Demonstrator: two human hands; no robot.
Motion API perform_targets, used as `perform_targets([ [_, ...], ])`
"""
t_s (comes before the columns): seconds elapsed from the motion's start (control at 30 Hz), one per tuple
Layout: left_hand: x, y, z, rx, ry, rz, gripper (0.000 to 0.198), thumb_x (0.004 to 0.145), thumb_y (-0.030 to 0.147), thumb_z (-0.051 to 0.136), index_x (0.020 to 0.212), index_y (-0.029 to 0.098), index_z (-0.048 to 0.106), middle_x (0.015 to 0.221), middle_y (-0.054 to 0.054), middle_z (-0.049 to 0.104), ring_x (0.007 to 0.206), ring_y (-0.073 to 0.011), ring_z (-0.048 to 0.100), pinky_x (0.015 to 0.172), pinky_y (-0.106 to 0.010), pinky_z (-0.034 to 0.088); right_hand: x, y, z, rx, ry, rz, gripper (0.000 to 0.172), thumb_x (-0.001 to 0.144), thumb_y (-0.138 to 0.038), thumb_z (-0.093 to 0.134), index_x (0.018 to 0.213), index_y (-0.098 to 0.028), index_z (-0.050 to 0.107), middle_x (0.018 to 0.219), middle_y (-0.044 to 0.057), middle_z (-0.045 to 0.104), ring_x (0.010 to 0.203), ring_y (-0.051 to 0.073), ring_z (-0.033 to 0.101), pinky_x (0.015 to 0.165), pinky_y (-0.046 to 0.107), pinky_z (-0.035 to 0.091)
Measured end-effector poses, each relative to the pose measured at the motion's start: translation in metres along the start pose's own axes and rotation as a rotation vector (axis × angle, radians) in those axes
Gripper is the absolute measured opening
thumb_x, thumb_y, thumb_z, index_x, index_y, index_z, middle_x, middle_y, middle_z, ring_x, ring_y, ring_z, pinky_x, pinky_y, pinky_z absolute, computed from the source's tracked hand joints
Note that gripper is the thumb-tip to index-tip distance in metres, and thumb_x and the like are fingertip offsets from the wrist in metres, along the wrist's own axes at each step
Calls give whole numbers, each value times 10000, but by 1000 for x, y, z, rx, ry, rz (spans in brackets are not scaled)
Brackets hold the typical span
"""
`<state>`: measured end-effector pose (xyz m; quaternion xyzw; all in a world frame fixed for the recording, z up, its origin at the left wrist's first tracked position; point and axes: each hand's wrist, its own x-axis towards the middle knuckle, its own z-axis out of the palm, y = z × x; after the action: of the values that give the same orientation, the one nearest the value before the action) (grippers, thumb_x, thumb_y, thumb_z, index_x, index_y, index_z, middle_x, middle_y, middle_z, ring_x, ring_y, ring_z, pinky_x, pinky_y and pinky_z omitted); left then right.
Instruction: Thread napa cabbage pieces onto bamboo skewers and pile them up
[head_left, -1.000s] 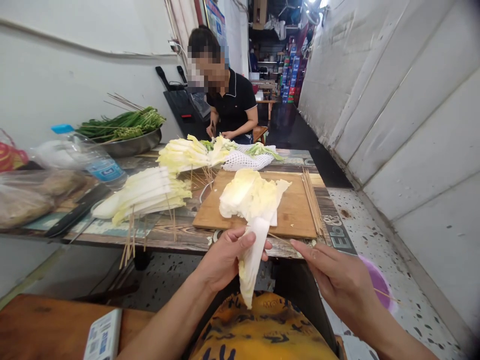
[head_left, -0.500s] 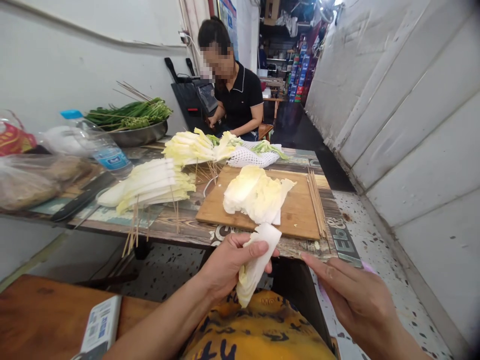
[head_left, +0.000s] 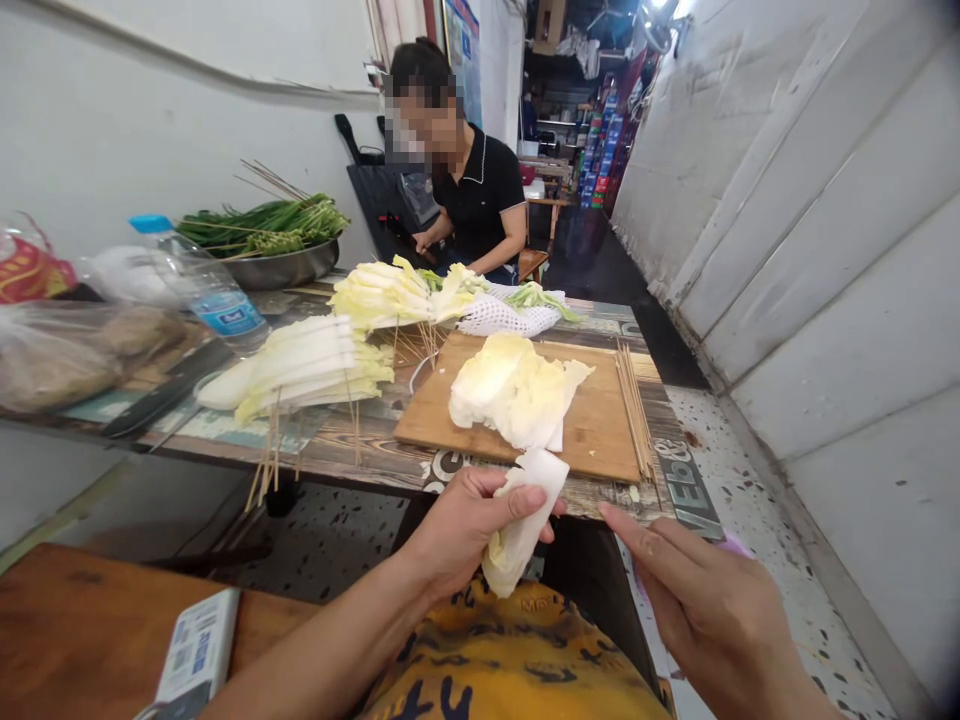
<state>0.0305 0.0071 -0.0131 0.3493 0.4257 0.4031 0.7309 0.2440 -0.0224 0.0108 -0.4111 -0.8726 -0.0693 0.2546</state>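
Observation:
My left hand (head_left: 480, 520) is closed on a napa cabbage leaf piece (head_left: 529, 515), thumb on top and fingertips showing past its right edge. The leaf's white end points up and its yellow end hangs over my lap. To the right, my right hand (head_left: 697, 590) is held with the index finger pointing at the leaf, apart from it. Its fingers look pressed together; anything thin between them does not show. Beyond the leaf, cut cabbage leaves (head_left: 517, 390) lie on a wooden cutting board (head_left: 427, 415). Thin wooden skewers (head_left: 636, 410) line the board's right edge.
Skewered cabbage leaves (head_left: 300, 365) lie on the left, sticks over the table edge. Nearby are a knife (head_left: 161, 390), a water bottle (head_left: 221, 300) and a metal bowl (head_left: 285, 265) of greens. A person (head_left: 480, 190) in black sits across. A stool (head_left: 82, 630) stands lower left.
My left hand and the leaf have shifted slightly right, and the leaf's lower end sits a little higher. My right hand is almost unchanged. The view has shifted slightly.

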Motion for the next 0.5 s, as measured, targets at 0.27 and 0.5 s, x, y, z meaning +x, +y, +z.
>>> perform_targets([
  [0.27, -2, 1, 2, 23, 2, 40, 361, 648, 441, 747, 739, 91, 741, 566, -81, 670, 442, -102, 526, 442, -196, 401, 5, 3, 4, 137, 4, -5, 326, 932, -138, 398, 1172, -182, 614, 678, 28, 646, 545, 121, 612, 497, 207, 467],
  [0.5, 1, -4, -3, 3, 62, 61, 354, 628, 445, 757, 708, 101, 739, 572, -82, 678, 463, -114, 541, 452, -201, 407, -9, 12, 6, 263, 1, 63, 267, 905, -112, 447, 1096, -180, 622, 782, 52, 709, 657, 147, 676, 547, 216, 518],
])
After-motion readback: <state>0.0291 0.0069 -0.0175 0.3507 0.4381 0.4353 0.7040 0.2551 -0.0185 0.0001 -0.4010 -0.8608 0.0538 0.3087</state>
